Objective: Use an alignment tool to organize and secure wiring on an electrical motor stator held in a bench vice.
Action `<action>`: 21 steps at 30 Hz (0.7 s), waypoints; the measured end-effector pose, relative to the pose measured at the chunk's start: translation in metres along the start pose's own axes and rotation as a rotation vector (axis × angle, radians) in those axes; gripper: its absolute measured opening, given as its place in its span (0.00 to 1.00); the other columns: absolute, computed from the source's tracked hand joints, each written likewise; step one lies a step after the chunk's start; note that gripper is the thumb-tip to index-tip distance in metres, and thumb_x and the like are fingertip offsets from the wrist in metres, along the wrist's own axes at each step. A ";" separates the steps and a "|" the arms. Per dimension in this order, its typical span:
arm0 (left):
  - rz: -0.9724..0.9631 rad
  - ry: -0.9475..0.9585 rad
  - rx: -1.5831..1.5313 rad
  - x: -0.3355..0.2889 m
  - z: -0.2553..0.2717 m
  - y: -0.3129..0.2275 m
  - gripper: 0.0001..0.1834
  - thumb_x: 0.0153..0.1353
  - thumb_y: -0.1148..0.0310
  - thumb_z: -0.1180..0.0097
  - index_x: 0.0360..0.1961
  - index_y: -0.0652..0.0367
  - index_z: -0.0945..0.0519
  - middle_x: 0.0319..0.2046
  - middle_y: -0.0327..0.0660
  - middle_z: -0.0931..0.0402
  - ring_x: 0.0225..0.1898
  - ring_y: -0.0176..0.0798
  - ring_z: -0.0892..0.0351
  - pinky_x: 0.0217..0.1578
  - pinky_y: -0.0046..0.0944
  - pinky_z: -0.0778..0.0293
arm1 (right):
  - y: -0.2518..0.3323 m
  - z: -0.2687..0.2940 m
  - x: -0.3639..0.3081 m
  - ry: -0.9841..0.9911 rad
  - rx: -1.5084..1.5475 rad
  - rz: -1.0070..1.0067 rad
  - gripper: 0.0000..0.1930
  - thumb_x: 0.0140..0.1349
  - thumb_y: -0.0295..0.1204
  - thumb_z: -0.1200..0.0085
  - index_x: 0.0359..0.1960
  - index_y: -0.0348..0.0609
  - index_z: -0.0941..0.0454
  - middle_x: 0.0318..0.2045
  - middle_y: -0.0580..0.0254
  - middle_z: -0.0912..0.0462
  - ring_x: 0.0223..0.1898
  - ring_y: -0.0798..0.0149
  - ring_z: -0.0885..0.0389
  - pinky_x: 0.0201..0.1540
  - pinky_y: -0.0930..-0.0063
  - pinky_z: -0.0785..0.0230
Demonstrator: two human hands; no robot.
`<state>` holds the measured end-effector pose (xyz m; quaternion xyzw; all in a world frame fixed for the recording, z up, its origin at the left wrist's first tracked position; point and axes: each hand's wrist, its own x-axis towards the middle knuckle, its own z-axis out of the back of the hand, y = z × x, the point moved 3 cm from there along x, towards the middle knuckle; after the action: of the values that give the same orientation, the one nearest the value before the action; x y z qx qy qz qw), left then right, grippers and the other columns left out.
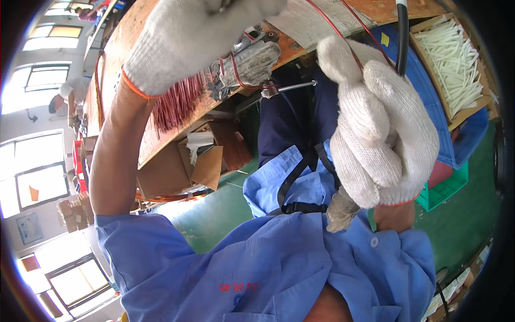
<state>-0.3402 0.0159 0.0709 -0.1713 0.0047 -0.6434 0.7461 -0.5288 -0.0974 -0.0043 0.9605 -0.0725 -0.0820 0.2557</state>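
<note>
My right hand point(381, 123), in a white knit glove, is closed with thumb and finger around a reddish-brown wire point(331, 28) running up out of view. A worn, greyish-brown stub point(342, 210) sticks out below this hand; I cannot tell what it belongs to. At the upper left is my left hand point(198, 45), also gloved, over the bench edge. Its fingers look curled, partly cut off by the upper rim, and what they grip is unclear. Below it, a bent reddish-brown wire point(236, 74) lies at a grey, worn metal fixture point(249, 63) with a metal rod point(295, 87).
A thick bundle of reddish-brown wires point(179, 102) hangs over the wooden bench point(120, 70). On the right, a box of white strips point(448, 61) stands by a blue bin point(442, 134) and green crate point(448, 190). Cardboard boxes point(166, 169) sit beneath the bench. Another person point(72, 96) is far left.
</note>
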 end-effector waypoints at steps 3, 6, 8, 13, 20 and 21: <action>0.450 0.093 -0.329 0.007 0.005 -0.010 0.17 0.78 0.60 0.38 0.50 0.67 0.14 0.37 0.37 0.17 0.40 0.30 0.20 0.41 0.34 0.22 | 0.005 0.002 -0.001 0.029 -0.021 0.046 0.30 0.88 0.42 0.73 0.73 0.22 0.39 0.25 0.65 0.20 0.07 0.81 0.37 0.07 0.79 0.33; 0.444 -0.037 -0.313 0.003 -0.010 0.007 0.27 0.80 0.48 0.43 0.52 0.67 0.14 0.33 0.34 0.20 0.36 0.29 0.24 0.38 0.33 0.25 | -0.002 0.025 -0.003 0.022 -0.116 0.092 0.34 0.88 0.48 0.74 0.72 0.24 0.35 0.33 0.62 0.16 0.08 0.81 0.38 0.08 0.81 0.34; 0.308 -0.093 -0.479 -0.002 -0.013 0.024 0.30 0.81 0.45 0.47 0.54 0.66 0.14 0.31 0.33 0.21 0.33 0.27 0.27 0.36 0.31 0.29 | -0.018 0.055 -0.006 -0.033 -0.082 0.097 0.33 0.87 0.50 0.69 0.67 0.26 0.27 0.36 0.58 0.11 0.10 0.81 0.36 0.10 0.80 0.34; 0.275 -0.208 -0.582 -0.019 -0.017 0.059 0.30 0.81 0.41 0.50 0.36 0.59 0.19 0.31 0.34 0.21 0.29 0.25 0.35 0.32 0.30 0.38 | -0.054 0.106 -0.015 -0.151 0.000 -0.031 0.26 0.86 0.44 0.59 0.62 0.29 0.21 0.31 0.62 0.12 0.11 0.79 0.33 0.12 0.78 0.33; 0.606 -0.407 -1.019 0.004 -0.024 0.049 0.24 0.85 0.50 0.56 0.31 0.52 0.31 0.33 0.44 0.18 0.33 0.45 0.15 0.39 0.47 0.15 | -0.086 0.128 -0.022 -0.230 0.054 -0.179 0.22 0.86 0.41 0.55 0.60 0.34 0.19 0.29 0.66 0.15 0.13 0.79 0.30 0.15 0.77 0.34; 0.607 -0.404 -1.022 0.005 -0.024 0.057 0.24 0.85 0.50 0.56 0.31 0.52 0.31 0.33 0.44 0.18 0.33 0.45 0.15 0.39 0.47 0.15 | -0.088 0.128 -0.023 -0.245 0.061 -0.196 0.22 0.86 0.41 0.55 0.59 0.33 0.19 0.28 0.66 0.15 0.13 0.78 0.31 0.15 0.77 0.35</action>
<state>-0.2904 0.0114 0.0350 -0.6155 0.2190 -0.2745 0.7056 -0.5678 -0.0793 -0.1551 0.9532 -0.0116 -0.2209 0.2062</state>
